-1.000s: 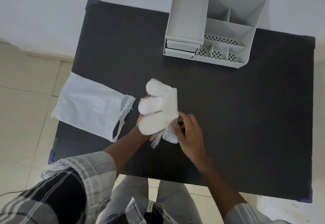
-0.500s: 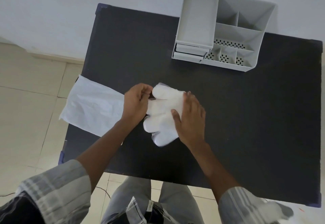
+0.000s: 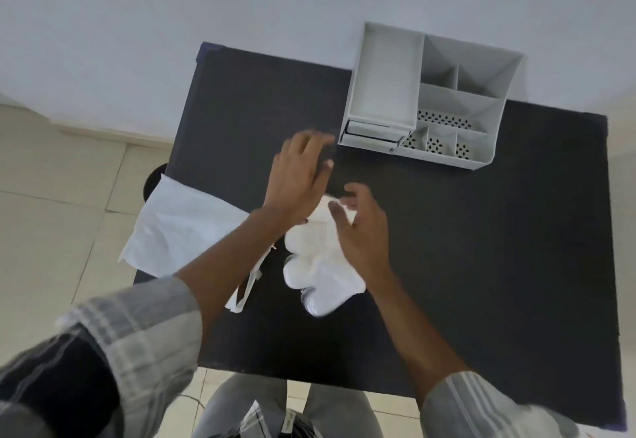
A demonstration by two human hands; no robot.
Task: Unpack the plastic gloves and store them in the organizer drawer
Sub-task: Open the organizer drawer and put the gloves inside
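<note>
I see the dark tabletop (image 3: 481, 248) filling most of my view, and the view itself has shifted since half a second ago: the tabletop sits further right and lower than it did. Beyond my left hand's fingertips, at the far edge against the wall, stands the grey organizer (image 3: 430, 100). Its drawers (image 3: 371, 133) face me and look closed, as they did before. To the outer side of my left forearm the white bag (image 3: 186, 227) lies flat, overhanging the tabletop's near-left edge, with its torn handle strips trailing under that forearm.

The gloves (image 3: 320, 265) lie in a puffy white wad on the tabletop, between my two hands and mostly below my right palm. A second ago they were held up off the surface; now they rest on it, spread a little longer toward me.

My left hand (image 3: 299, 176) has let go. Half a second ago it pinched the far end of the gloves; now it is lifted and reaching away from them, toward the organizer, fingers loosely spread and blurred with motion, holding nothing. Its wrist passes over the gloves' left edge.

My right hand (image 3: 361, 227) was pressed flat on the wad before. Now it sits over the gloves' right side with fingers curled and apart, the thumb and fingertips around the far end. I cannot tell whether it grips the plastic or only touches it.
</note>
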